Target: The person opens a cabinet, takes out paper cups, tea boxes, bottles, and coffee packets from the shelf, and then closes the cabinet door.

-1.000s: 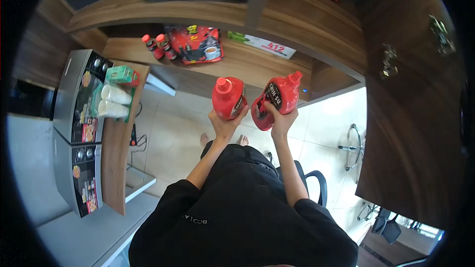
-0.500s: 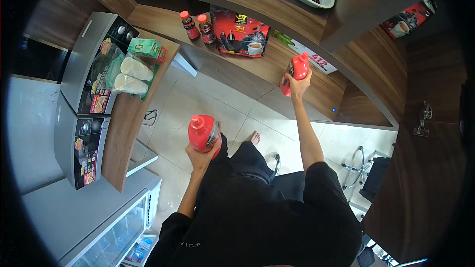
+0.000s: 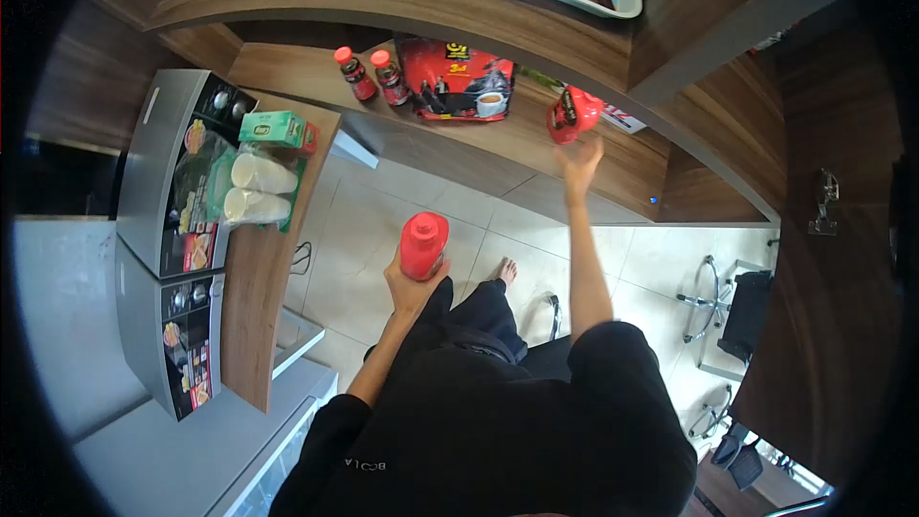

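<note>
My left hand (image 3: pixel 412 289) is closed around a red bottle (image 3: pixel 422 244) with a red cap, held over the floor in front of my legs. A second red bottle (image 3: pixel 572 115) with a dark label is on the wooden shelf (image 3: pixel 613 168), to the right of a red and black coffee bag (image 3: pixel 459 83). Just in front of that bottle is my right hand (image 3: pixel 580 170), its fingers apart and not wrapped around it. Whether a fingertip still touches the bottle is hard to see.
Two small dark bottles with red caps (image 3: pixel 356 74) stand left of the bag. A tray (image 3: pixel 627 0) lies on the upper shelf. Wrapped paper cups (image 3: pixel 263 174) and a green box (image 3: pixel 273 127) sit beside stacked grey appliances (image 3: pixel 172 163) on the left.
My right hand has let go of its red bottle, which now rests farther back on the shelf. The left hand's bottle has shifted right in the view. The camera view has moved a little.
</note>
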`<action>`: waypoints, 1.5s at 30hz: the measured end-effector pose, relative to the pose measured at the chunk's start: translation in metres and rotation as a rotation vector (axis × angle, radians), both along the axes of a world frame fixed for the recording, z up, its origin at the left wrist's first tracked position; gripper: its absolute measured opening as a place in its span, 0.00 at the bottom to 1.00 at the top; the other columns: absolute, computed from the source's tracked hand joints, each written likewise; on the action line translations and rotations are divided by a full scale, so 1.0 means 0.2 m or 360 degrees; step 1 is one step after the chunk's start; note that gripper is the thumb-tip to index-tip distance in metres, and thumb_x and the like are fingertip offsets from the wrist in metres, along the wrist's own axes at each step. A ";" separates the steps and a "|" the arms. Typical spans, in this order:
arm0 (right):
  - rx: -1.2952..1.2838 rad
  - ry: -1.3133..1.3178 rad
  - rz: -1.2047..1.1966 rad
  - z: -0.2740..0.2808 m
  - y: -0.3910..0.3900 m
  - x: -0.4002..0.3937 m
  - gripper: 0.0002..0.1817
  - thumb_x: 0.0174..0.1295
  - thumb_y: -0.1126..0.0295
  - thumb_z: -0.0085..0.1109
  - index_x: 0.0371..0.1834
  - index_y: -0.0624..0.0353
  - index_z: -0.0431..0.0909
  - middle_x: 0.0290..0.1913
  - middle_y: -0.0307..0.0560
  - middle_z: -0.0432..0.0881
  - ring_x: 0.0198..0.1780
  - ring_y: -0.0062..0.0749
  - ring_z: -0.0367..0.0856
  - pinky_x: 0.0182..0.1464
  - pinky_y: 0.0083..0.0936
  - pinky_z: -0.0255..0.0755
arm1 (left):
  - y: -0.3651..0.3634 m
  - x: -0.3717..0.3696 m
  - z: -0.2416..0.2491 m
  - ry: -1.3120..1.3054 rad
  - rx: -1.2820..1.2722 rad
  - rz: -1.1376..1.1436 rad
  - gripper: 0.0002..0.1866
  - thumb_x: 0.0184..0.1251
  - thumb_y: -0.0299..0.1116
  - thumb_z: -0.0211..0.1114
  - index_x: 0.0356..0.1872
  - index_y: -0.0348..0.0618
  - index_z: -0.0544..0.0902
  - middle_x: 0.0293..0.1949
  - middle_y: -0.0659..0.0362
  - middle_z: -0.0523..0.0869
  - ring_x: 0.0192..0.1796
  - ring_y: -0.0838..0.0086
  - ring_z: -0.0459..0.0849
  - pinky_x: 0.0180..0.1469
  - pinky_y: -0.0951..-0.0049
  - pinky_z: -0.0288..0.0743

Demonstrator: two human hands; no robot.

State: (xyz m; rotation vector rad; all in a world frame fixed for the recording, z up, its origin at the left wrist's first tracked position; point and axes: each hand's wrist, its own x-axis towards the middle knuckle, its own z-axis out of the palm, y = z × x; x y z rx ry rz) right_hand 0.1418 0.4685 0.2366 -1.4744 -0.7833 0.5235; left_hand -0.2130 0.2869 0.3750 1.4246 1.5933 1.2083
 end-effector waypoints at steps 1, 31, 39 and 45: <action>-0.0075 -0.0037 0.0063 -0.08 -0.14 -0.05 0.49 0.44 0.77 0.79 0.71 0.58 0.61 0.66 0.51 0.72 0.68 0.42 0.70 0.73 0.38 0.61 | 0.06 0.03 -0.01 -0.0007 0.0017 -0.0047 0.27 0.45 0.34 0.82 0.48 0.37 0.82 0.36 0.53 0.90 0.39 0.68 0.89 0.45 0.68 0.82; -0.0771 0.1013 -0.0118 0.37 -1.90 -0.27 0.20 0.69 0.71 0.60 0.64 0.55 0.73 0.49 0.41 0.81 0.46 0.23 0.79 0.45 0.21 0.71 | 1.27 1.18 -0.61 -0.0336 0.0340 -0.0204 0.40 0.41 0.46 0.86 0.55 0.42 0.75 0.48 0.50 0.84 0.53 0.54 0.80 0.58 0.55 0.70; -0.0460 0.0508 0.0579 1.06 -1.54 -0.02 0.26 0.62 0.74 0.68 0.64 0.55 0.74 0.49 0.41 0.83 0.43 0.20 0.79 0.44 0.19 0.72 | 0.97 1.21 -0.65 0.0384 0.0280 0.0219 0.29 0.48 0.37 0.80 0.43 0.37 0.69 0.41 0.53 0.70 0.45 0.59 0.70 0.51 0.59 0.65; 0.0185 -0.0443 0.0689 1.68 -0.98 0.42 0.17 0.58 0.72 0.71 0.50 0.58 0.81 0.38 0.40 0.83 0.40 0.24 0.81 0.47 0.24 0.75 | 0.49 1.45 0.31 0.0020 0.1606 -0.0946 0.19 0.56 0.26 0.73 0.42 0.41 0.69 0.35 0.52 0.73 0.41 0.59 0.72 0.45 0.62 0.64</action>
